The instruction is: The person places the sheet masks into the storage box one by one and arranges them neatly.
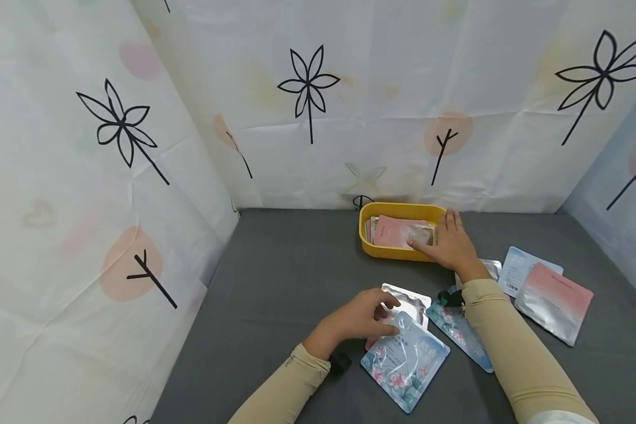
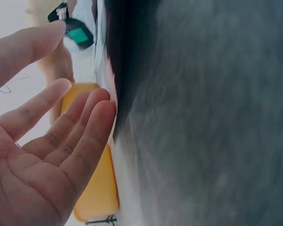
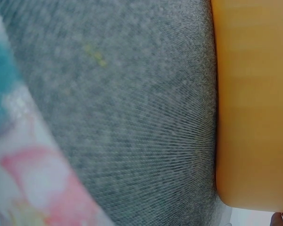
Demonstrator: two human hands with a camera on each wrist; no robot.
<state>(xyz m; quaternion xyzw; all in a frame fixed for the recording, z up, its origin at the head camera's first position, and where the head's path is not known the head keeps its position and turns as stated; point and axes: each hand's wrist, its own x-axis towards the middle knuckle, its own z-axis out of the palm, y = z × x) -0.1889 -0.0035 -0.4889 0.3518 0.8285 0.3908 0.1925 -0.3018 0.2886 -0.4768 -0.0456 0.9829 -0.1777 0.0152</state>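
Note:
My left hand (image 1: 359,316) is over a small pile of flat sachets. Its thumb lies at the edge of a blue floral sachet (image 1: 406,365), and its other fingers reach over a silver one (image 1: 414,304). In the left wrist view those fingers are loosely bent, fingertips at the sachets' edge. Farther back, my right hand (image 1: 452,242) rests at the right end of a yellow basket (image 1: 389,253), its fingers along the rim. The right thumb reaches inside, over a pink sachet (image 1: 394,231) and a small silvery one.
Under the right forearm lies another blue floral sachet (image 1: 458,333). To its right are a pale blue sachet (image 1: 524,268) and a pink-and-silver sachet (image 1: 556,303). A grey cloth (image 1: 275,282) covers the table, with patterned white fabric (image 1: 381,88) hanging behind it.

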